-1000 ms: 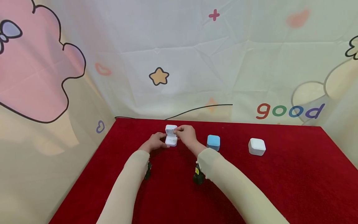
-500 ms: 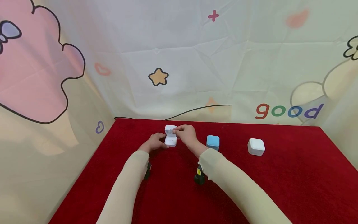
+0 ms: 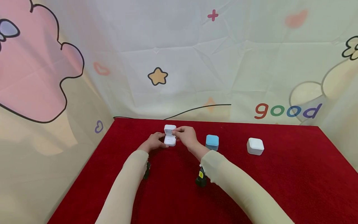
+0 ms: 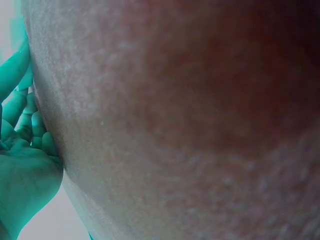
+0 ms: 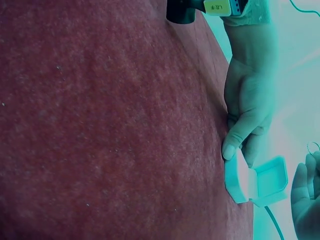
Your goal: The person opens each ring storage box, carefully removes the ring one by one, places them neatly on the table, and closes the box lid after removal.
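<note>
A small white ring box [image 3: 170,141] stands on the red cloth with its lid raised. My left hand [image 3: 154,142] holds it from the left, thumb at the front corner; the right wrist view shows that thumb on the edge of the box's base [image 5: 237,181]. Beside the raised lid, my right hand [image 3: 186,135] has thumb and fingertips pinched together. In the right wrist view a thin ring [image 5: 313,146] shows at the fingertips of my right hand [image 5: 306,192]. The left wrist view has my left hand [image 4: 30,187] at its left edge, with cloth across the rest.
To the right of my right hand stands a closed light blue box [image 3: 212,142], close by the forearm. Farther right is a closed white box [image 3: 255,146]. A patterned curtain [image 3: 195,77] hangs behind the red cloth [image 3: 173,193].
The right wrist and sleeve have shifted slightly to the right, while the fingertips stay by the raised lid. The left hand keeps its hold on the ring box.
</note>
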{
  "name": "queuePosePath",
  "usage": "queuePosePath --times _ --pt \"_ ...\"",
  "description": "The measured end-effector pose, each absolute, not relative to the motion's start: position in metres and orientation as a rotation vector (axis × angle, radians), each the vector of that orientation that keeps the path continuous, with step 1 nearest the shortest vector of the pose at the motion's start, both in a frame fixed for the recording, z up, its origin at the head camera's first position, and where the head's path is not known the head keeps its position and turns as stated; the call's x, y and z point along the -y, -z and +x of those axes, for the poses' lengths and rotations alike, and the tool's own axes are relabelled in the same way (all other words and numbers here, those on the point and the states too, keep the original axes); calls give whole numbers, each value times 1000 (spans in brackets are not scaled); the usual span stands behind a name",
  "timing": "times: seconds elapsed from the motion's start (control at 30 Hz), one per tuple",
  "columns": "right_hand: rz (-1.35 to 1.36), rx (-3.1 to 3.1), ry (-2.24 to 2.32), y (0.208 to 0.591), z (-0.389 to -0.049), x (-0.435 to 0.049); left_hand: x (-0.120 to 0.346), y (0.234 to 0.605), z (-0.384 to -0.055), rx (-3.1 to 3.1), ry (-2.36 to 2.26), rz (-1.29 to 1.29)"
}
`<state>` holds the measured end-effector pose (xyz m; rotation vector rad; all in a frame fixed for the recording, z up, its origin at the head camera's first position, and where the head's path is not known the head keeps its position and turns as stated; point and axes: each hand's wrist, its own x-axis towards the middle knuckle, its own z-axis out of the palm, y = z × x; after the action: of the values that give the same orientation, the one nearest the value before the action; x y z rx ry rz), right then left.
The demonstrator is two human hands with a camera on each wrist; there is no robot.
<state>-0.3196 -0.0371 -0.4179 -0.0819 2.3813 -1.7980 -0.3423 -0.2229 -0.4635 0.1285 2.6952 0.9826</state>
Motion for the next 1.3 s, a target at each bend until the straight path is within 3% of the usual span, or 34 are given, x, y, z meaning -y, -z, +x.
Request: queuePosePath --times 1.3 --pt "-61 -2235 1848 434 -295 34 222 465 -342 -2682 -1007 106"
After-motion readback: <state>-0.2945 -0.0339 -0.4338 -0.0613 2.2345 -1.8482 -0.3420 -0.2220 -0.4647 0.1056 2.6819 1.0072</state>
